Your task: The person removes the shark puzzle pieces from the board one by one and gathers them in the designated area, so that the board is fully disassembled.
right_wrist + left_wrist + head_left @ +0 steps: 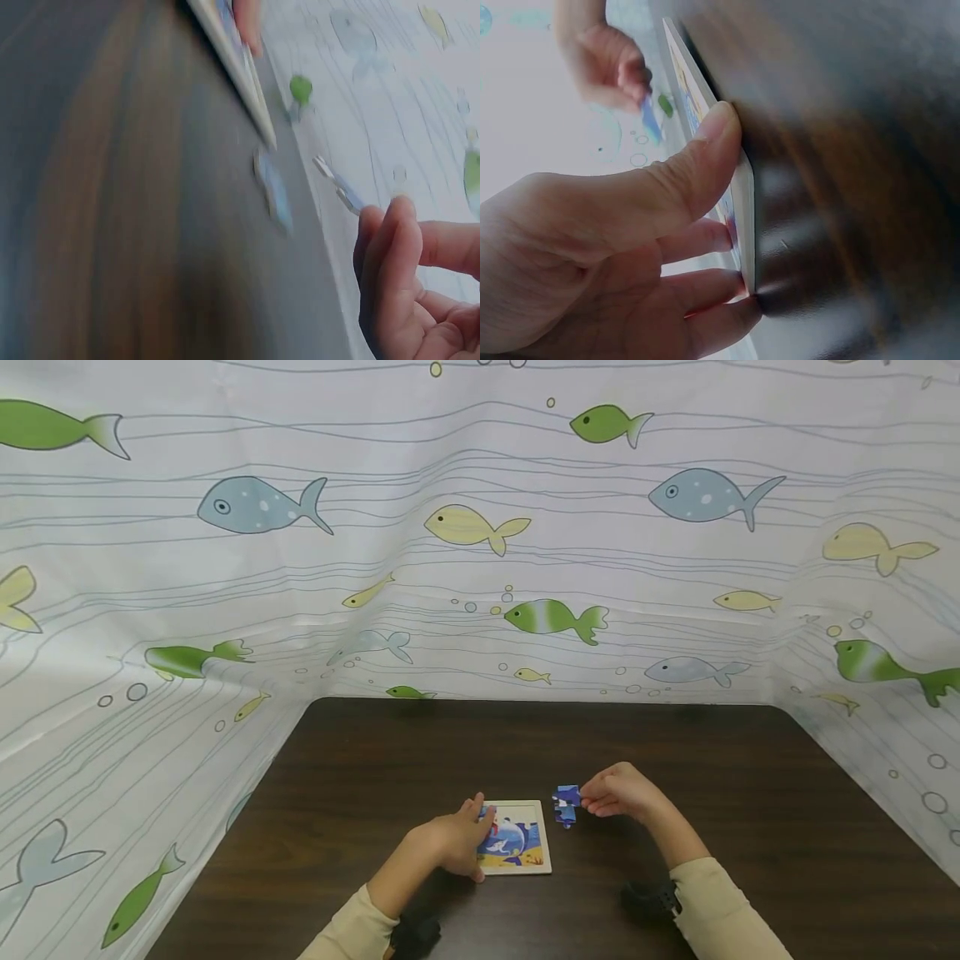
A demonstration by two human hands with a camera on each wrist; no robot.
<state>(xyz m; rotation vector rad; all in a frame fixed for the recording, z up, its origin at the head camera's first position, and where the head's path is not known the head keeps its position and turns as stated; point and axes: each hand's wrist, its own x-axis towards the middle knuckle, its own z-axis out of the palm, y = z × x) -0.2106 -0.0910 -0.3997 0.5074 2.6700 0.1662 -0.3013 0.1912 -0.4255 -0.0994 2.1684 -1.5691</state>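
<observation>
My left hand [453, 841] grips the left side of a small framed jigsaw puzzle [545, 843], thumb at its near edge and fingers over the far side. The puzzle shows a dolphin in a sea scene and lies on the table. A gap shows at the upper part of its picture. To the right of the frame, my right hand [618, 789] pinches a blue jigsaw piece [341, 189] between thumb and fingertips, raised above the table in the right wrist view. Below it, another blue jigsaw piece [271, 191] lies flat beside the frame's corner.
The dark wood-grain table [360, 752] extends around the puzzle. A white fish-patterned sheet [480, 468] rises behind the table and along both sides. Black wrist devices [416, 935] sit beneath both forearms, by the beige sleeves [723, 910].
</observation>
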